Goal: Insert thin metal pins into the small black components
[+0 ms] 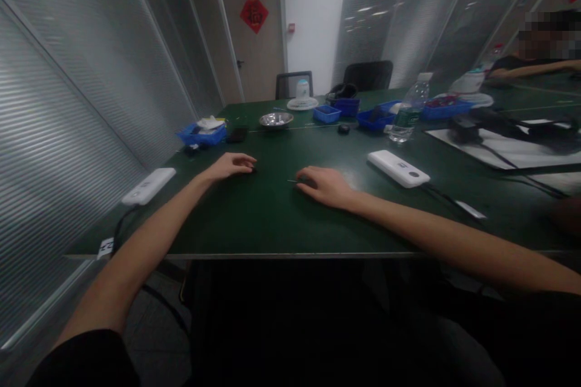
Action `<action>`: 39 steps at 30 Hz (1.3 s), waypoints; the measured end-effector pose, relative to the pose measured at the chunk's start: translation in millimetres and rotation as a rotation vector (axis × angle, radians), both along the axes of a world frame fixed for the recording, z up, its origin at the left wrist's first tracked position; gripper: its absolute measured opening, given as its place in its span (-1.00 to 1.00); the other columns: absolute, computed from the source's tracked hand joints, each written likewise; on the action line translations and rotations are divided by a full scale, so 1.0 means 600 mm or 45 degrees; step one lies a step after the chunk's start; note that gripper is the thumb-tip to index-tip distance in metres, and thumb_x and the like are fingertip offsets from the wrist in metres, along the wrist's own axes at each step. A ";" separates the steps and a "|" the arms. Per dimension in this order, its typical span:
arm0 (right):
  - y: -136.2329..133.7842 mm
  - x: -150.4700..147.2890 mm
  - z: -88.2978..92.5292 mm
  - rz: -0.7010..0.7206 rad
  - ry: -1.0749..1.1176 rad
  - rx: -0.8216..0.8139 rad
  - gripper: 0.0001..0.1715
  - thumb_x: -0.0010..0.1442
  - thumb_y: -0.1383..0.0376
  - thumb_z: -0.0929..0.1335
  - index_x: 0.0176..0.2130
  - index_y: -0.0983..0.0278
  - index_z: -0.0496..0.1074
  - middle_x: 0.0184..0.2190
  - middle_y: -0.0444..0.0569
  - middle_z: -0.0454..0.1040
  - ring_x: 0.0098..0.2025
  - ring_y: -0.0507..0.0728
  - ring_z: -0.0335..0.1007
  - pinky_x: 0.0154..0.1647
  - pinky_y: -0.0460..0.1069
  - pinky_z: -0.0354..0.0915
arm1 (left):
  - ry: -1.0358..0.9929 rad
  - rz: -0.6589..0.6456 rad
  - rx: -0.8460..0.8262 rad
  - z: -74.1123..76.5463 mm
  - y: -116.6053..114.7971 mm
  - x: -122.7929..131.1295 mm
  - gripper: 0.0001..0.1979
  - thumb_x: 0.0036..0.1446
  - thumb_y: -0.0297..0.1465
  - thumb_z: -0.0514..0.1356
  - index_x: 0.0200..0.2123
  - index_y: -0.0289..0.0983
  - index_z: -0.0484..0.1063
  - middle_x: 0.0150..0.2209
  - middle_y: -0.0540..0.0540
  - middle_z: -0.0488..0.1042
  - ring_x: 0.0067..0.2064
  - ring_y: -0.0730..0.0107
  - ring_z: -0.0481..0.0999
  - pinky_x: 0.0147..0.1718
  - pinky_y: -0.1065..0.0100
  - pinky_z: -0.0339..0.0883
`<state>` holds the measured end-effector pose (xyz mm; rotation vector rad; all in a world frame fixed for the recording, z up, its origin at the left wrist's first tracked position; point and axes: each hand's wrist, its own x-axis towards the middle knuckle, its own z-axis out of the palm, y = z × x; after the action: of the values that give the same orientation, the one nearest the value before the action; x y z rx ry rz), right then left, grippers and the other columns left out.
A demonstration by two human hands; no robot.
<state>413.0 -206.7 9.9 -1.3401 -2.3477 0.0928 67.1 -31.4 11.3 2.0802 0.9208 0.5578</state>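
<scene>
Over the green table (272, 217), my left hand (231, 165) has its fingers bent and drawn together. A small dark thing (253, 169) shows at its fingertips, too small to name. Across a short gap to the right, my right hand (327, 186) is closed around a slim tool. Its thin metal shaft (291, 181) points left toward my left hand, while the fingers mostly hide the dark part behind it. The tool's exact kind cannot be made out.
White power banks (149, 186) with cables lie outside both forearms, another (399, 168) being at right. Farther back are a metal bowl (276, 120), blue baskets (203, 133), a water bottle (410, 109) and white fans (302, 103). Someone's arm (535, 69) rests at far right.
</scene>
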 end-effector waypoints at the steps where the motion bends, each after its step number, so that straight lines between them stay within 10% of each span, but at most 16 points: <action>1: -0.001 0.000 0.000 0.023 0.005 0.010 -0.62 0.43 0.09 0.31 0.13 0.20 0.45 0.02 0.03 0.56 -0.09 0.17 0.50 -0.13 0.01 0.30 | -0.006 -0.091 -0.024 0.003 -0.019 0.025 -0.49 0.08 -0.25 0.42 0.12 -0.21 0.58 -0.06 -0.15 0.63 -0.02 0.22 0.59 0.02 0.22 0.41; 8: -0.010 -0.002 0.002 0.232 -0.012 0.042 -0.60 0.44 0.06 0.29 0.13 0.20 0.47 -0.04 0.02 0.52 -0.18 0.13 0.45 -0.19 -0.01 0.25 | -0.053 -0.464 -0.118 0.005 -0.107 0.116 -0.50 0.11 -0.27 0.44 0.13 -0.21 0.57 -0.07 -0.17 0.61 -0.14 0.31 0.54 -0.10 0.26 0.39; 39: -0.007 0.001 0.001 0.268 -0.077 0.137 -0.62 0.45 0.11 0.30 0.13 0.21 0.46 -0.09 0.02 0.47 -0.28 0.08 0.37 -0.32 -0.04 0.17 | -0.029 -0.535 0.197 0.010 -0.123 0.118 -0.70 0.26 -0.20 0.35 -0.04 -0.23 0.68 -0.09 -0.17 0.62 -0.09 0.26 0.57 -0.10 0.29 0.37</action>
<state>413.4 -211.2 10.7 -1.0563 -2.5002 -0.0114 137.6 -105.1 17.2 2.3140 0.4154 0.4363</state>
